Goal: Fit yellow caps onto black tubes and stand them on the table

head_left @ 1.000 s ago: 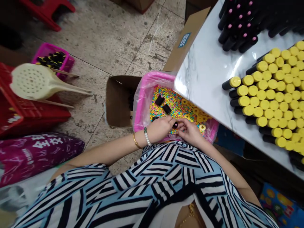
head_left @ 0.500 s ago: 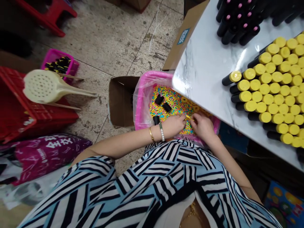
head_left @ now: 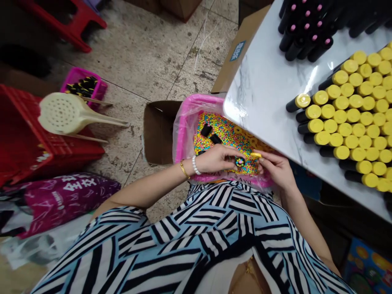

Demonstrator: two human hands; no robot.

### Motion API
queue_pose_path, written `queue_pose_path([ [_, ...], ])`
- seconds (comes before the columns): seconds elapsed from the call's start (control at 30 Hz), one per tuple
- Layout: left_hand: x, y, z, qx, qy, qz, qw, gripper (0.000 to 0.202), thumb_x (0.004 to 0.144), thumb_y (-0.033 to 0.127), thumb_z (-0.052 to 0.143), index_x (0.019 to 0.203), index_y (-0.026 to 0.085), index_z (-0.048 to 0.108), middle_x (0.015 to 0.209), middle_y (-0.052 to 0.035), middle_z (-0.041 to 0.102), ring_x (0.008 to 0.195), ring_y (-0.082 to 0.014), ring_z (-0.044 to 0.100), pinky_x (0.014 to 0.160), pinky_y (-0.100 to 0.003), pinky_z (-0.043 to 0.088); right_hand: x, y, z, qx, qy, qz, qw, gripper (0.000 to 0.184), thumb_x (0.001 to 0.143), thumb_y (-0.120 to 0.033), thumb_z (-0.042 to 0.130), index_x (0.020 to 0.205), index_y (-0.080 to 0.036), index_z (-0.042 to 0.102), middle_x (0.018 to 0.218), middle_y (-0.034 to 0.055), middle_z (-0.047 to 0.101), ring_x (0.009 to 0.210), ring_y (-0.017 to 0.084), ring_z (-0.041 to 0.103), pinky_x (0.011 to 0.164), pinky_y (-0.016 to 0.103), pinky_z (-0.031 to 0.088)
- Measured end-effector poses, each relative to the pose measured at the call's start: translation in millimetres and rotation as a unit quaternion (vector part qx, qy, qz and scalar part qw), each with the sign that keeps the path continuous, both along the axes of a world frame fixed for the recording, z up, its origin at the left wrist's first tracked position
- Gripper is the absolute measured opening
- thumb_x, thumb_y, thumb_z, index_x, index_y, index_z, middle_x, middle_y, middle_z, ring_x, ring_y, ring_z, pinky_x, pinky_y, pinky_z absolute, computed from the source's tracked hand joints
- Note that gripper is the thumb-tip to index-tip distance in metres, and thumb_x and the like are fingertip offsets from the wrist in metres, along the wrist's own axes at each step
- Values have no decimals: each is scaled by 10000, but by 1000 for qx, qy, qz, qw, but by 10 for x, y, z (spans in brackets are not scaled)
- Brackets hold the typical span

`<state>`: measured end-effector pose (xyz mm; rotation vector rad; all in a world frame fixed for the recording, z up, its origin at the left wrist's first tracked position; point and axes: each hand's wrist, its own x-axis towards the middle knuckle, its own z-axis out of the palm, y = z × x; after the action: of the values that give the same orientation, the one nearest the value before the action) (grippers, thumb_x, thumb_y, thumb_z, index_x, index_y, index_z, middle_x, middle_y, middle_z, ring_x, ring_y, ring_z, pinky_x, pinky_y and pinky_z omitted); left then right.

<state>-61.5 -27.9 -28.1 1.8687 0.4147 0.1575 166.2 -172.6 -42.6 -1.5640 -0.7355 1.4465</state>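
"What's right at the hands?"

"A short black tube [head_left: 240, 162], its round end filled with tiny multicoloured beads. It stands among loose beads [head_left: 225, 136] in a pink tray [head_left: 185, 134] lined with clear plastic."

"And the hands?"

"The left hand [head_left: 216, 160] curves over the tube with its fingertips right at it, but I can't tell whether they grip it. The right hand [head_left: 277, 169] pinches a yellow ring [head_left: 255, 155] between thumb and fingers, just right of the tube."

"What else is in the tray, counted?"

"Two black tubes [head_left: 206, 130] [head_left: 215, 139] lie on the beads farther off. A third [head_left: 200, 152] is partly hidden by the left hand. Several more yellow rings [head_left: 245, 136] sit toward the right."

"Around the tray?"

"A marble table [head_left: 257, 81] overhangs its far right corner, holding dozens of yellow-capped tubes [head_left: 346, 122] in packed rows. Beyond them stand over a dozen pink-tipped black tubes [head_left: 306, 36]. A cardboard box [head_left: 159, 132] sits just left."
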Motion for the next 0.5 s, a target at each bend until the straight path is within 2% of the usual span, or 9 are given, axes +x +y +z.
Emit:
queue_pose_path([
  [0.1,-72,158,222,91,-62,112,988,331,878,258,717,1205,205,711,1139,-80,736,1053,-178,682,975,-343,532,2,-12,10,7,-43,40,998,354,899,-359,670,1221,-237,750,775,1,699,682,135,623,684,296,535],
  [0.23,-309,418,646,231,-114,217,941,286,912,239,664,1194,206,700,1171,-88,730,1103,-179,674,1011,-370,541,-55,-30,56,66,-151,105,981,235,905,-374,684,1068,-247,796,1036,69,727,989,216,666,889,371,522],
  [0.33,-529,445,859,303,-130,268,905,283,934,211,628,1212,200,680,1247,-99,714,1205,-178,648,1073,-378,526,-86,-34,28,83,-203,91,972,155,880,-373,723,947,-245,780,994,68,724,953,234,669,869,387,520],
  [0.4,-630,393,845,328,-121,247,904,302,959,179,575,1248,201,658,1300,-101,697,1262,-167,626,1107,-378,516,-106,-16,2,95,-221,82,967,141,876,-370,729,930,-244,765,966,65,718,927,238,664,849,391,519],
  [0.5,-702,318,618,342,-91,185,917,345,975,135,516,1292,205,632,1311,-93,698,1282,-157,621,1116,-386,524,-159,17,22,114,-224,95,963,136,884,-363,723,929,-240,760,968,67,706,931,236,654,854,389,514],
])
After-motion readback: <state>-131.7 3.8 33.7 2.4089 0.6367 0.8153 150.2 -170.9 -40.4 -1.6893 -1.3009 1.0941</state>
